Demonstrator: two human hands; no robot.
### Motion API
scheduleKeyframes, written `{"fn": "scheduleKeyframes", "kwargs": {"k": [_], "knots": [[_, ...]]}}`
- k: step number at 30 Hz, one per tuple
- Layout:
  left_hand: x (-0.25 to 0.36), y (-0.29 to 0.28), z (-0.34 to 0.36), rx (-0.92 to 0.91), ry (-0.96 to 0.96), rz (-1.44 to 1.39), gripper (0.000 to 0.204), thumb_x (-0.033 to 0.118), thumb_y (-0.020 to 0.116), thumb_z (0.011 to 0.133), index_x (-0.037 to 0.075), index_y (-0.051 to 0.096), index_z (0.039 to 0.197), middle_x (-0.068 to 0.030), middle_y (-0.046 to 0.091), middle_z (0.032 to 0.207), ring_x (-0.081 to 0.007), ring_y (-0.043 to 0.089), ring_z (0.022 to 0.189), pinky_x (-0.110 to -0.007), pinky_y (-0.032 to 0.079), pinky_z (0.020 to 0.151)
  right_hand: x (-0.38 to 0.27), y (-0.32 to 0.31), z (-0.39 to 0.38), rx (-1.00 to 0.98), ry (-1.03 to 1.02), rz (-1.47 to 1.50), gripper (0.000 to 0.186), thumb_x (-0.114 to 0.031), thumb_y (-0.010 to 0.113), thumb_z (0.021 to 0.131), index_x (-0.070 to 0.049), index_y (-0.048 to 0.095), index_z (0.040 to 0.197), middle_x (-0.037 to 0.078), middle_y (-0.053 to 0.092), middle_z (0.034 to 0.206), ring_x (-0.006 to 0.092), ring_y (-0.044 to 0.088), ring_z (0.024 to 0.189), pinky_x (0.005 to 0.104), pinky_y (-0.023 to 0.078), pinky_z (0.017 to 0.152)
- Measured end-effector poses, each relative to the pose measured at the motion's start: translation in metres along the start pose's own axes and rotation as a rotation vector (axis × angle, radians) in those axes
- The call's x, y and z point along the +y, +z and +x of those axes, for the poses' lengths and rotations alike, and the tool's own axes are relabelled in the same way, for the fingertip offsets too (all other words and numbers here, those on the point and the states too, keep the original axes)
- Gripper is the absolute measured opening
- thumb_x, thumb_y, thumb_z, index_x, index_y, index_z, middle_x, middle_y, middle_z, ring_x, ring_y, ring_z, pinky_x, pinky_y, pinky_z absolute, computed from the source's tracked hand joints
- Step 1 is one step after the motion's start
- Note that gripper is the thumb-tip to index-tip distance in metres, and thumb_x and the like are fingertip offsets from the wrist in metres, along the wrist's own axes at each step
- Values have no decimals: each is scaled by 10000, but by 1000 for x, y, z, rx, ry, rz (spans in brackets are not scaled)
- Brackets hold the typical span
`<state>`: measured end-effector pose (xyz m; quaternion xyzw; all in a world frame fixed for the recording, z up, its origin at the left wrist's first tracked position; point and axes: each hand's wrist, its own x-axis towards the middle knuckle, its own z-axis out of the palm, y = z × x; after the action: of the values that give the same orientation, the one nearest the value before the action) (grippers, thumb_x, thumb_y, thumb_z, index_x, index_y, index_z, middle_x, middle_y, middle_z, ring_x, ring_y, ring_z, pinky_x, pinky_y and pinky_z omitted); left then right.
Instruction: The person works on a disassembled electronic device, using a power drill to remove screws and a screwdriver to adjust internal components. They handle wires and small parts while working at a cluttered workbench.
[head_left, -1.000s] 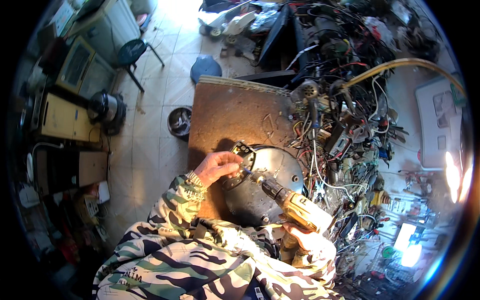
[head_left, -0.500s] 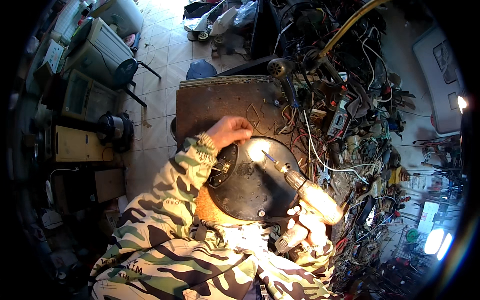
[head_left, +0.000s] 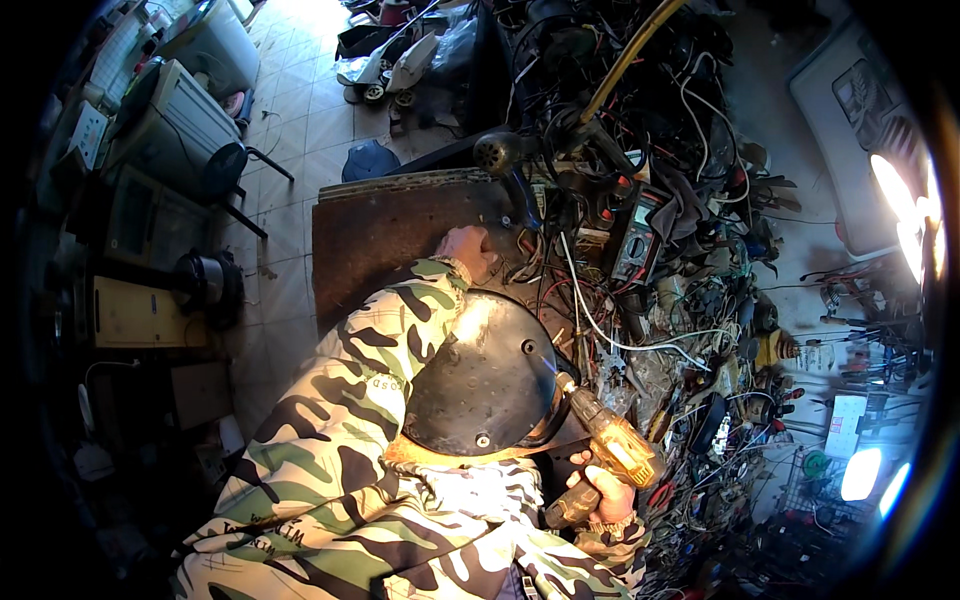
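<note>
My right hand (head_left: 607, 492) is wrapped round the grip of a yellow cordless drill (head_left: 628, 452). The drill's long bit points up and left at the right edge of a round black plate (head_left: 470, 390), apart from the plate as far as I can tell. Two round fittings show on the plate, one near its upper right and one near its lower edge. Beyond its far edge, my left hand (head_left: 470, 250) is low over the wooden board, fingers curled and fingertips hidden. My left sleeve (head_left: 375, 345) covers the plate's left part.
The brown wooden board (head_left: 365, 230) lies under the plate. A hair-dryer-shaped tool (head_left: 510, 170) sits at its far right, beside a multimeter (head_left: 637, 240) and a dense heap of wires and parts (head_left: 690, 300). A stool (head_left: 225, 170) stands on the tiled floor at left.
My left hand has moved from the plate's far edge outward onto the board. The drill's bit has shifted from above the plate to its right edge. The whole view has shifted slightly.
</note>
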<state>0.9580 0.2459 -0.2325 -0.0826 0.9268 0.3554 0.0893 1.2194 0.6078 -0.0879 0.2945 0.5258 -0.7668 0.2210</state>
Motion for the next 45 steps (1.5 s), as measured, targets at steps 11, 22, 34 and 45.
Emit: {"fn": "scheduleKeyframes", "kwargs": {"k": [11,22,34,45], "knots": [[-133,-91,-103,420,-103,-358,178,111,613,926,-20,647,1043,-86,689,884,-160,644,809,-323,515,736,9,-35,29,27,-42,72,376,-36,548,874,-3,517,1247,175,631,1109,265,678,789,385,595,688],[-121,-20,-239,212,-438,-469,697,526,564,976,-86,551,1311,-236,635,1222,-288,599,1143,-407,462,966,-20,-54,99,-34,-14,-48,324,-164,641,881,-18,577,1162,93,627,796,227,645,713,377,574,675],[-81,-54,-200,438,-1,79,435,0,762,747,21,591,1146,-187,578,1225,-389,557,1169,-437,479,959,10,-52,86,-8,39,8,329,-160,616,897,-16,562,1187,88,624,777,228,643,716,383,566,684],[-89,-50,-184,354,222,417,219,151,804,708,63,745,900,-153,523,1402,-349,476,1292,-493,392,1052,57,-42,23,104,11,172,292,-134,624,897,-22,565,1161,85,631,794,230,647,734,383,573,701]]}}
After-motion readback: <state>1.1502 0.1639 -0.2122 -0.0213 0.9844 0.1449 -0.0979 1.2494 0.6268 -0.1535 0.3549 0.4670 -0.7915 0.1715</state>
